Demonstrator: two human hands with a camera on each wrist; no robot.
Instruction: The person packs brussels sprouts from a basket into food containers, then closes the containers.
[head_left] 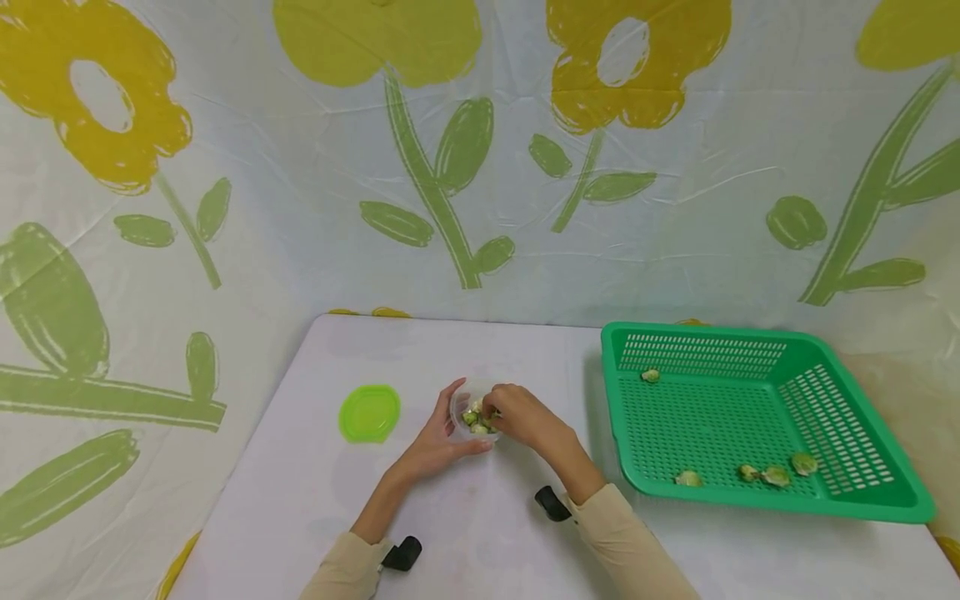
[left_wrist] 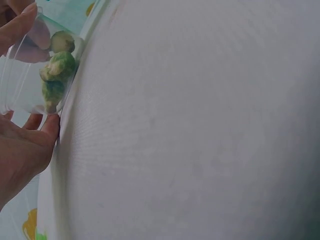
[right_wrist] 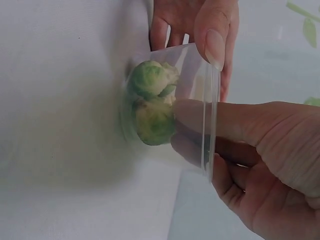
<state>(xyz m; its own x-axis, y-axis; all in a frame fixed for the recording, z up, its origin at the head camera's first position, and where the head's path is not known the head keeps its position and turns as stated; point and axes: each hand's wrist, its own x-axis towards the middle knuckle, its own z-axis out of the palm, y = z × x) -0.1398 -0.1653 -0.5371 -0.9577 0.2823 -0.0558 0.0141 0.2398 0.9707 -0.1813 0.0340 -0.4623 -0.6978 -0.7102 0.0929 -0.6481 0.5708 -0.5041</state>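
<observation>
A clear plastic container stands on the white table, with several green Brussels sprouts at its bottom. My left hand holds it from the left, with the thumb on the near side and fingers round the far side. From the right, my right hand reaches through the open top. Its thumb and fingers pinch at a Brussels sprout inside; the fingertips are partly blurred by the plastic. More sprouts show through the wall in the left wrist view.
A bright green lid lies flat on the table left of the container. On the right stands a large green perforated basket with several loose Brussels sprouts. Flower-patterned cloth hangs behind the table.
</observation>
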